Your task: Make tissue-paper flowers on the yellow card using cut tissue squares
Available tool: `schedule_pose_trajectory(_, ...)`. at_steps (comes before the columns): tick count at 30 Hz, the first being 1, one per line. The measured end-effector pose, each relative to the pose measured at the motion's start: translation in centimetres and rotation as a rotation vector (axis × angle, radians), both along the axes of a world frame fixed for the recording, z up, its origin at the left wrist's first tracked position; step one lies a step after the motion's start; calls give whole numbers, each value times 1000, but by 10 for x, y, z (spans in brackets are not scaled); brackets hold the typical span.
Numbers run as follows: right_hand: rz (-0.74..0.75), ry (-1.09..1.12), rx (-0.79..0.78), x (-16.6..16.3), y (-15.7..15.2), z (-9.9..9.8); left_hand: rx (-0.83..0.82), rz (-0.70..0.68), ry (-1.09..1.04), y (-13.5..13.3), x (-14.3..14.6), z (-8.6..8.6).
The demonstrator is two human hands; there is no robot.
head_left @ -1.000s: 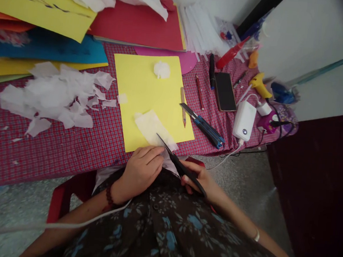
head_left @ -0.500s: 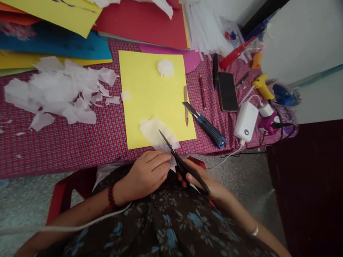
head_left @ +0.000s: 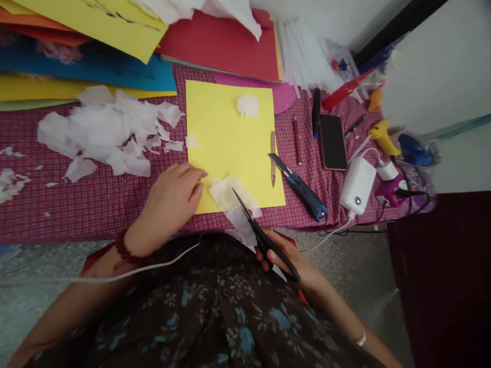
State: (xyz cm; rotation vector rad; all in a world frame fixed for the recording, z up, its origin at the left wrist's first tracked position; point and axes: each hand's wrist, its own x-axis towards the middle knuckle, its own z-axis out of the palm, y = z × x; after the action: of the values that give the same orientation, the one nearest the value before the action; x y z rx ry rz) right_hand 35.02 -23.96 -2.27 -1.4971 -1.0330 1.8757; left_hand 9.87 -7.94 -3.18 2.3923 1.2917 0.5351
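Note:
My right hand (head_left: pixel 287 260) grips black scissors (head_left: pixel 262 238) at the table's near edge, their blades pointing up-left onto a piece of white tissue paper (head_left: pixel 236 201). That tissue lies over the lower edge of a yellow sheet (head_left: pixel 228 136) and hangs off the table. My left hand (head_left: pixel 170 203) rests on the checked cloth at the yellow sheet's lower left corner, fingers curled on the sheet's edge and apart from the tissue. A small white tissue ball (head_left: pixel 248 105) sits near the sheet's top.
A heap of white tissue scraps (head_left: pixel 103 134) lies left of the sheet. Coloured card sheets (head_left: pixel 88 67) stack at the back. To the right lie a pencil (head_left: pixel 272 158), a blue cutter (head_left: pixel 303 188), a phone (head_left: pixel 333 141), a white power bank (head_left: pixel 357 185) and glue guns (head_left: pixel 384 139).
My left hand let go of the tissue and moved up-left to the yellow sheet's corner. The scissors and right hand stayed about where they were. The view shifted slightly.

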Motion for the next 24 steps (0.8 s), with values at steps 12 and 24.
schedule_pose_trajectory(12,-29,79,8,4,-7,-11,-303,-225,200,53,21,22)
schedule_pose_trajectory(24,-10,118,12,8,-6,-17,-279,-105,142,68,-7,33)
